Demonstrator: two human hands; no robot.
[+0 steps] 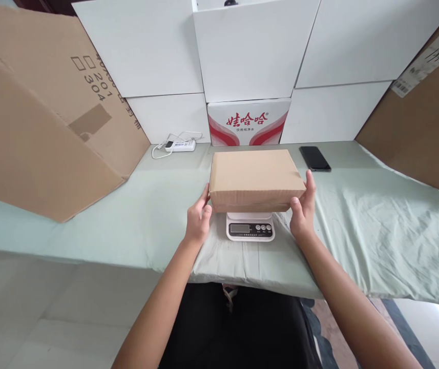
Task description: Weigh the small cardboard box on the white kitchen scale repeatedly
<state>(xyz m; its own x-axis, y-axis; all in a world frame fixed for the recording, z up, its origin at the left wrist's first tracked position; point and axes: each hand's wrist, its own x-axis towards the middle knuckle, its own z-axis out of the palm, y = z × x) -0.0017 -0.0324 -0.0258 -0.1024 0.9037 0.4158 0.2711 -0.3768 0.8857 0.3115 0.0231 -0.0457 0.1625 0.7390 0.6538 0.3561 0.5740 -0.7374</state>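
The step in hand looks to be placing or steadying the plain cardboard box (255, 174) at the digital scale (250, 233) on the table (158, 205), though whether its weight rests on the platform is hard to tell. The left hand (199, 221) and right hand (302, 212), partly open with fingers curved, hold it between them at its two ends, so the next move seems to call for keeping it level and centred with even pressure. The box is brown, closed and flat-topped, its front slightly creased, its underside hidden.
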